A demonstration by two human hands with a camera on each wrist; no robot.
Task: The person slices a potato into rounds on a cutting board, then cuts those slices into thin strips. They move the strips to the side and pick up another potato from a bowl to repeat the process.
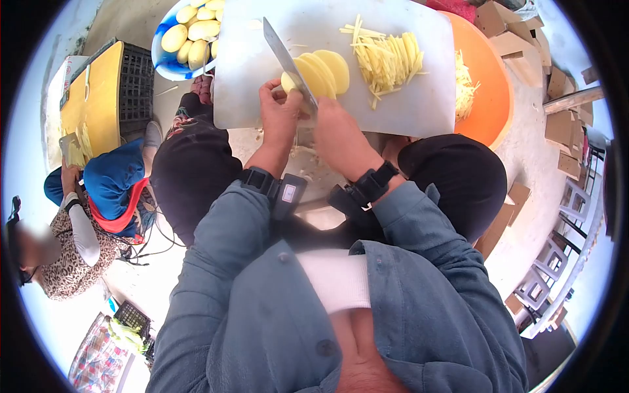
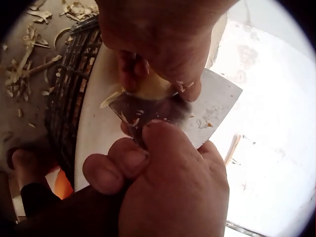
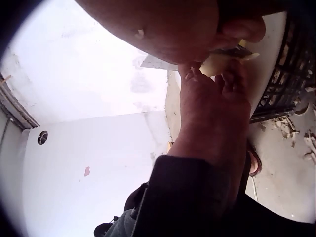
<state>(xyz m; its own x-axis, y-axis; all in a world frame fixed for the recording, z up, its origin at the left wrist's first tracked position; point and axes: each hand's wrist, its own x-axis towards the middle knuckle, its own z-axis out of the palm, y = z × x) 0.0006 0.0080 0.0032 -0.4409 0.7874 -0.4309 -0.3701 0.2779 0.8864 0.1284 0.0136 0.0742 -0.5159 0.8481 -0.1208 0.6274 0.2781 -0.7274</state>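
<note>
My left hand (image 1: 278, 121) grips a peeled potato piece (image 2: 155, 88) against the white cutting board (image 1: 249, 78), fingertips curled close to the blade. My right hand (image 1: 344, 137) holds a broad cleaver (image 1: 283, 54) by its handle end, thumb and fingers pinching the blade's base. The blade stands upright between the potato piece and a fanned row of potato slices (image 1: 335, 71). Small potato scraps cling to the blade in the left wrist view. To the right on the board lies a heap of thin potato sticks (image 1: 390, 62).
An orange basin (image 1: 491, 85) with potato shreds stands right of the board, and a blue-and-white bowl (image 1: 160, 56) of peeled potatoes at its left. A black crate (image 2: 74, 84) shows beneath the board. At far left, another person (image 1: 72, 262) works at a yellow board (image 1: 101, 92).
</note>
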